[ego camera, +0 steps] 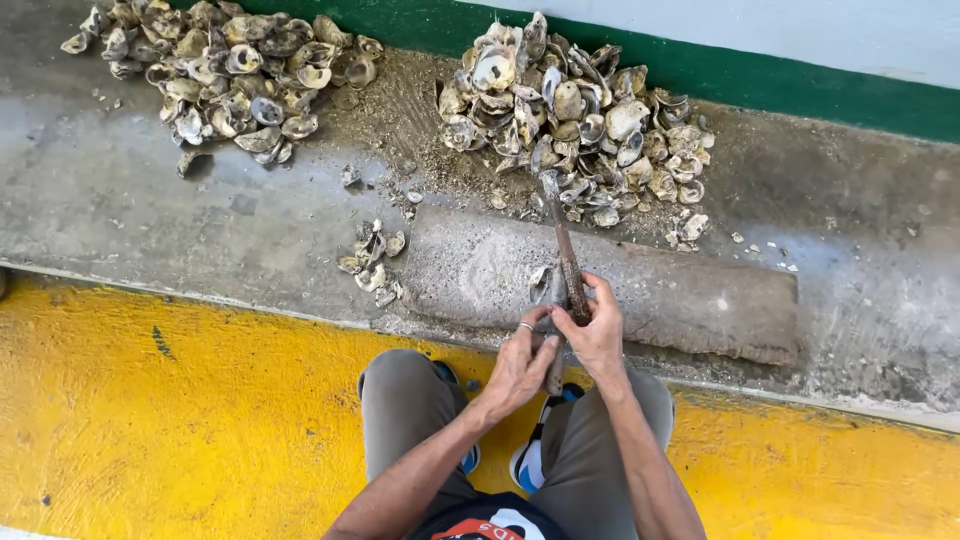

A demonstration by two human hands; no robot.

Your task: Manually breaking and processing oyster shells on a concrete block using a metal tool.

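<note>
Both hands meet over a grey block (690,300): the left hand (520,365) pinches an oyster (541,284) against it, while the right hand (598,335) grips a rusty tool (566,255). A slip on the wet, ridged shell could likely drive the tool into the left fingers. Shell piles (575,125) lie beyond.

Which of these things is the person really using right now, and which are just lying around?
In use:
- left hand, holding an oyster shell
- right hand, gripping a long rusty tool
- wooden block, under the shell

Lying about:
- big shell pile, beyond the block
- second shell pile, far left
- few loose shells, beside the block
</note>
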